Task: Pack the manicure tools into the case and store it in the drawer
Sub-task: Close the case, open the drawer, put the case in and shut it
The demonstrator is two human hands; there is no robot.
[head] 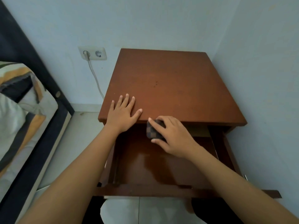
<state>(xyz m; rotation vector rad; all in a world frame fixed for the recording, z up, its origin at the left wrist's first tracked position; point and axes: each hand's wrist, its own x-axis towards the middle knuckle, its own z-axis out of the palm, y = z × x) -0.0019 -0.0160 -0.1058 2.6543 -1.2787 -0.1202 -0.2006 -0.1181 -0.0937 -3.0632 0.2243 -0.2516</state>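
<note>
A small case with a dark brown checkered pattern is over the back of the open drawer, just below the front edge of the tabletop. My right hand grips it from above, with fingers wrapped around its sides. My left hand lies flat, fingers spread, on the front left corner of the brown wooden nightstand. The drawer is pulled out towards me and its wooden bottom is bare. No loose manicure tools are in view.
A bed with a striped pillow and dark frame stands to the left. A wall socket with a white cable plugged in sits left of the nightstand. Walls close in behind and on the right. Pale floor tiles run between bed and nightstand.
</note>
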